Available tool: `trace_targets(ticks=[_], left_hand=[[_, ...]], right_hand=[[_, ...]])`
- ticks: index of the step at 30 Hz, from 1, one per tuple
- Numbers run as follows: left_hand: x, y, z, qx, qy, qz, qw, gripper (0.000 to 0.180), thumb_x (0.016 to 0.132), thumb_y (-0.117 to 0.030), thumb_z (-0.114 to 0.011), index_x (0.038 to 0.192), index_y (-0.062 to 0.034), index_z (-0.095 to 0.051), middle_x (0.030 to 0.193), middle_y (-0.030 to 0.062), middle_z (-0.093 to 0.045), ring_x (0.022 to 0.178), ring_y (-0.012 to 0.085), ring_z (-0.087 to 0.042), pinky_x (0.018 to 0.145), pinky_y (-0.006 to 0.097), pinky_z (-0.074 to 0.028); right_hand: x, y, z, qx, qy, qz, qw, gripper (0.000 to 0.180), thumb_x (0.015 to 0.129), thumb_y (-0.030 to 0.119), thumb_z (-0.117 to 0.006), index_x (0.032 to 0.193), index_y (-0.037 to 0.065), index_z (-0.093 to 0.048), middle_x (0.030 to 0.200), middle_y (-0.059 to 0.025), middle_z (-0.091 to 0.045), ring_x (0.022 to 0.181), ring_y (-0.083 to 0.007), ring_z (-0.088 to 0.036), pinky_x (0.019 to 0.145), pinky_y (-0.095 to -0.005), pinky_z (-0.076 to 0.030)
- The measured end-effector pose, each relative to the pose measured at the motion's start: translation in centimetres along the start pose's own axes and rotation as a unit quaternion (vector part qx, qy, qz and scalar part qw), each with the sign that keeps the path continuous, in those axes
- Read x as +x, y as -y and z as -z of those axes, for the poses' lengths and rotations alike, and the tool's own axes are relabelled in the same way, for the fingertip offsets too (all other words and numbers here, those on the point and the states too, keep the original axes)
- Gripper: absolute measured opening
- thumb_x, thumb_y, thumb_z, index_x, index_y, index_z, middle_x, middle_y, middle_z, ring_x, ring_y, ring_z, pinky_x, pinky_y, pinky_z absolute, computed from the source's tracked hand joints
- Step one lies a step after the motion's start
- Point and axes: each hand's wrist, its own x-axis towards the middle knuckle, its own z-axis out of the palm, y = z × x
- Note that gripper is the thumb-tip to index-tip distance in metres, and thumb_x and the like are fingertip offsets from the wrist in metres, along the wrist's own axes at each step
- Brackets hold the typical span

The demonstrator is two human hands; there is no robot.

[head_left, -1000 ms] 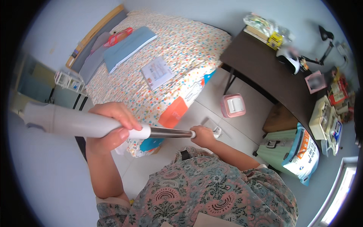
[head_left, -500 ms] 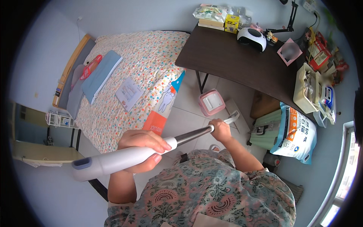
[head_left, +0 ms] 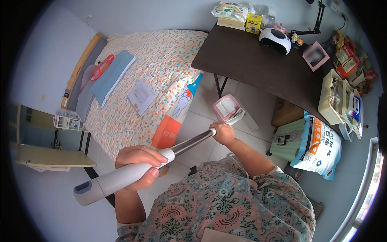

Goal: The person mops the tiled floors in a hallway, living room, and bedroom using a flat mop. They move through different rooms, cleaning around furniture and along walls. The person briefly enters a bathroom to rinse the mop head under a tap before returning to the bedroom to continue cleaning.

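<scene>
A long-handled flat mop [head_left: 192, 144] slants across the view, its pale grey grip at the lower left and a metal tube in the middle. My left hand [head_left: 139, 163] is closed around the grip. Farther along, my right hand [head_left: 223, 132] wraps the white collar on the tube. The white flat mop head [head_left: 249, 121] lies low over the tiled floor, beside a pink-and-white bucket [head_left: 218, 111]. Part of the bucket is behind the mop's joint.
A bed [head_left: 161, 48] with a dotted cover stands at left. The dark desk [head_left: 250, 60] at the back right bears a white lamp device [head_left: 276, 38]. Beneath and beside it are a green suitcase [head_left: 286, 139] and a large bag [head_left: 316, 147]. A low table [head_left: 56, 156] is at far left.
Both hands have shifted left with the mop, and its far end has swung left, close to the bucket. My head view has turned slightly left.
</scene>
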Motion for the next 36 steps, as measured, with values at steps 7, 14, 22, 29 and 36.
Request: trace_targets(ticks=[7,14,22,29,36], left_hand=[[-1.6,1.5,2.3,-0.052,-0.03,0.052,0.997,0.008,0.069,-0.002,-0.058,0.076,0.0018,-0.057,0.077,0.015,-0.062,0.073,0.0241,-0.064,0.067,0.033,-0.05],[-2.2,2.2,1.7,-0.039,-0.035,0.088,0.995,0.013,0.067,-0.012,-0.06,0.073,-0.0014,-0.057,0.075,0.0145,-0.062,0.071,0.0208,-0.061,0.067,0.031,-0.048],[-3.5,0.9,3.4,-0.064,-0.042,0.077,0.994,0.012,0.065,-0.003,-0.058,0.076,0.0014,-0.058,0.076,0.0161,-0.063,0.072,0.0232,-0.063,0.066,0.032,-0.05],[-2.7,-0.5,5.1,-0.019,-0.017,0.066,0.998,0.011,0.062,-0.003,-0.057,0.073,0.0007,-0.058,0.069,0.012,-0.061,0.07,0.0242,-0.064,0.063,0.032,-0.05],[-1.3,-2.4,6.6,0.029,0.017,0.051,0.998,0.011,0.061,-0.003,-0.057,0.072,-0.0001,-0.057,0.068,0.0111,-0.061,0.068,0.0239,-0.064,0.06,0.03,-0.051]], right_hand=[[1.8,1.3,-1.2,0.0,0.07,-0.021,0.997,0.012,0.073,0.013,-0.054,0.079,0.014,-0.065,0.079,-0.0071,-0.063,0.083,-0.0261,-0.059,0.072,-0.0388,-0.047],[1.5,0.4,-2.0,-0.03,0.056,-0.029,0.998,0.013,0.071,0.011,-0.055,0.078,0.014,-0.065,0.079,-0.0094,-0.063,0.082,-0.0272,-0.06,0.072,-0.0396,-0.047],[0.2,1.9,-4.0,0.008,0.047,-0.01,0.999,0.011,0.073,0.013,-0.054,0.077,0.014,-0.064,0.077,-0.0077,-0.063,0.078,-0.0275,-0.06,0.068,-0.0396,-0.047],[0.9,4.5,-5.4,0.047,0.019,-0.004,0.999,0.009,0.073,0.016,-0.057,0.076,0.011,-0.063,0.075,-0.0092,-0.062,0.074,-0.0292,-0.06,0.065,-0.0392,-0.047],[2.4,7.4,-6.2,0.096,0.022,-0.014,0.995,0.014,0.073,0.014,-0.059,0.084,0.013,-0.067,0.082,-0.0116,-0.064,0.078,-0.029,-0.061,0.07,-0.0404,-0.048]])
